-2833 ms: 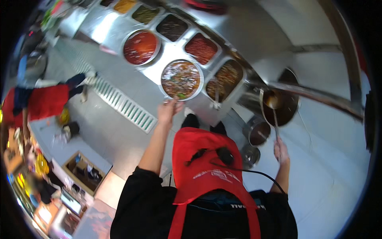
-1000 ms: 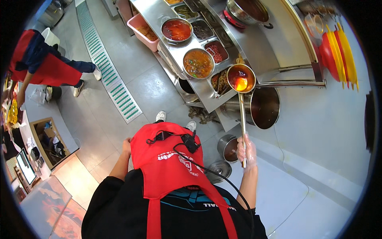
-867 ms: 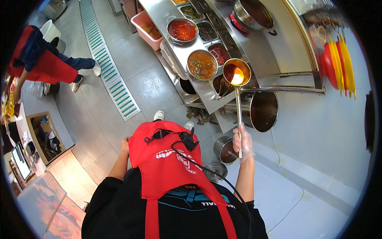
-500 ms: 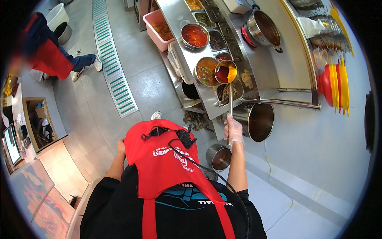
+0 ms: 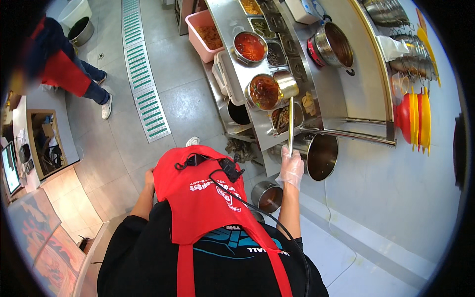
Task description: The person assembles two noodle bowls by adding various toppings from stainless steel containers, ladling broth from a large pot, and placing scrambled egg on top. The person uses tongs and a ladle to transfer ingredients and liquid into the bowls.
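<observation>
In a clear plastic glove, my right hand (image 5: 291,166) is closed round the long handle of a metal ladle (image 5: 287,84). The ladle's cup is tipped toward a round metal pot of reddish-brown sauce (image 5: 265,92), right against its rim. Another metal pot of bright red sauce (image 5: 249,46) stands just beyond. Close to the handle sits a rectangular pan of dark food (image 5: 284,119). My left hand (image 5: 149,178) is at the left edge of my red apron (image 5: 198,198); its fingers are mostly hidden by the cloth.
Food pans line the steel counter (image 5: 230,15), with a pink tub (image 5: 194,42) beside it. On the right are a big pot (image 5: 339,47) and stacked red and yellow bowls (image 5: 415,116). Lower stands a deep pot (image 5: 321,156). A co-worker (image 5: 64,64) stands at far left.
The ladle's cup has turned from facing up with red liquid in it to tipping left over the sauce pot. My right hand has dropped slightly. The co-worker's feet have shifted.
</observation>
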`<action>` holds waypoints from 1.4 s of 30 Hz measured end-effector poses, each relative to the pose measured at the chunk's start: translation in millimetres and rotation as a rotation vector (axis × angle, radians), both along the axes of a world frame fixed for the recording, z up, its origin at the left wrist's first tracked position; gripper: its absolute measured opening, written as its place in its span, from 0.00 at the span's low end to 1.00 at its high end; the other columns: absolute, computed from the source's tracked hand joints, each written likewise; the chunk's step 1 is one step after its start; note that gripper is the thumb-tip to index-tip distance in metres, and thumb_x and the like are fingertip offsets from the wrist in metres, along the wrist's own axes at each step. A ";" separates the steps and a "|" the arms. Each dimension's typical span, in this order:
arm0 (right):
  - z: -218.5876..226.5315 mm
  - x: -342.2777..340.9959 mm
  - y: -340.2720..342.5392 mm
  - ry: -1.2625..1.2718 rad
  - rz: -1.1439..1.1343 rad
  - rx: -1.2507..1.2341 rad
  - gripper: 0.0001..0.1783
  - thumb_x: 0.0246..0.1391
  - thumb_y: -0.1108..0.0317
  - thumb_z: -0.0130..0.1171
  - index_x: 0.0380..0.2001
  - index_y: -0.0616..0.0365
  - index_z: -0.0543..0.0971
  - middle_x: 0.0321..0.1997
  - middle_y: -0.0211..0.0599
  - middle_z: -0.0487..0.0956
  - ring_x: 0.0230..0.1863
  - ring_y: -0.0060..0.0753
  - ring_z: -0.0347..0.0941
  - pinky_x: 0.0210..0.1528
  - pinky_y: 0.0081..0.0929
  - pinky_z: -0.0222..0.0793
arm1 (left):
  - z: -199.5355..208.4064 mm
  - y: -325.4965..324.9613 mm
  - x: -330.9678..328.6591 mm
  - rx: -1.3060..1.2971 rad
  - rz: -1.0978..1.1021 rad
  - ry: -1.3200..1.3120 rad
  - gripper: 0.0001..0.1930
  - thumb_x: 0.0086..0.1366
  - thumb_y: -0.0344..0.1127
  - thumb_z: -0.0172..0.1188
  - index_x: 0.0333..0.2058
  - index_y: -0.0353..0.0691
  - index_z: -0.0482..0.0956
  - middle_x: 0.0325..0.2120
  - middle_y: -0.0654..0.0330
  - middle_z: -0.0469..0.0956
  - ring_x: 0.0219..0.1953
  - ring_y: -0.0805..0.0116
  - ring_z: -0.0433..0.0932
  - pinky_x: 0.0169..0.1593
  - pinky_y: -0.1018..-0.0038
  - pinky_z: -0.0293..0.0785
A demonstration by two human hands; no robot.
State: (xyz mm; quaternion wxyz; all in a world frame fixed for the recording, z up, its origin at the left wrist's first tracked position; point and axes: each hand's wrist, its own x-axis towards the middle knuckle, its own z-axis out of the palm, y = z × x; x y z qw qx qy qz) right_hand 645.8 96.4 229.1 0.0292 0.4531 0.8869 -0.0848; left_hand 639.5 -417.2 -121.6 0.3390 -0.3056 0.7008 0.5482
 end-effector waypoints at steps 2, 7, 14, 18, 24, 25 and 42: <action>-8.7 2.7 -0.7 0.145 0.020 -0.060 0.28 0.66 0.43 0.59 0.37 0.64 0.79 0.28 0.60 0.81 0.32 0.68 0.77 0.38 0.53 0.73 | -1.9 -2.0 -3.4 -0.048 -0.032 0.018 0.14 0.66 0.40 0.66 0.37 0.32 0.83 0.29 0.60 0.83 0.32 0.71 0.77 0.38 0.69 0.75; -19.2 13.2 9.9 0.422 -0.430 -0.886 0.27 0.68 0.40 0.58 0.37 0.56 0.78 0.15 0.28 0.68 0.11 0.28 0.61 0.15 0.30 0.57 | 4.8 -4.1 -11.2 -0.315 -0.173 0.110 0.16 0.59 0.43 0.70 0.32 0.33 0.85 0.26 0.58 0.84 0.30 0.72 0.79 0.36 0.69 0.75; 3.0 57.0 27.9 0.642 -0.613 -1.423 0.27 0.74 0.41 0.48 0.45 0.58 0.75 0.14 0.18 0.58 0.07 0.11 0.50 0.08 0.15 0.44 | 2.7 -8.8 -26.3 -0.317 -0.332 0.133 0.18 0.55 0.46 0.72 0.31 0.33 0.86 0.24 0.58 0.84 0.28 0.71 0.79 0.36 0.68 0.76; 16.7 122.2 47.1 0.678 -0.550 -1.520 0.27 0.77 0.45 0.42 0.46 0.61 0.74 0.13 0.18 0.59 0.06 0.11 0.51 0.06 0.14 0.48 | 5.2 -5.8 -36.5 -0.258 -0.354 0.088 0.18 0.57 0.44 0.72 0.36 0.32 0.87 0.28 0.57 0.86 0.32 0.71 0.80 0.40 0.68 0.77; 54.5 255.2 76.1 0.669 -0.648 -1.325 0.23 0.77 0.49 0.44 0.44 0.60 0.75 0.11 0.18 0.59 0.04 0.13 0.50 0.05 0.17 0.46 | 11.2 14.3 -42.5 -0.097 -0.390 0.143 0.19 0.61 0.41 0.70 0.43 0.31 0.86 0.35 0.57 0.87 0.38 0.70 0.81 0.45 0.68 0.78; 61.0 278.8 78.5 0.667 -0.697 -1.271 0.23 0.77 0.49 0.44 0.43 0.60 0.74 0.11 0.18 0.59 0.04 0.14 0.50 0.05 0.17 0.45 | 10.9 13.5 -41.2 -0.117 -0.433 0.167 0.18 0.61 0.41 0.70 0.43 0.31 0.86 0.36 0.57 0.87 0.39 0.70 0.81 0.46 0.68 0.78; -77.9 315.7 256.0 0.951 -1.059 -1.196 0.15 0.66 0.56 0.65 0.38 0.57 0.79 0.17 0.18 0.70 0.14 0.11 0.63 0.14 0.11 0.57 | 93.4 143.0 -53.6 -0.198 -0.541 0.199 0.13 0.67 0.35 0.63 0.44 0.30 0.84 0.35 0.56 0.86 0.36 0.69 0.82 0.44 0.70 0.78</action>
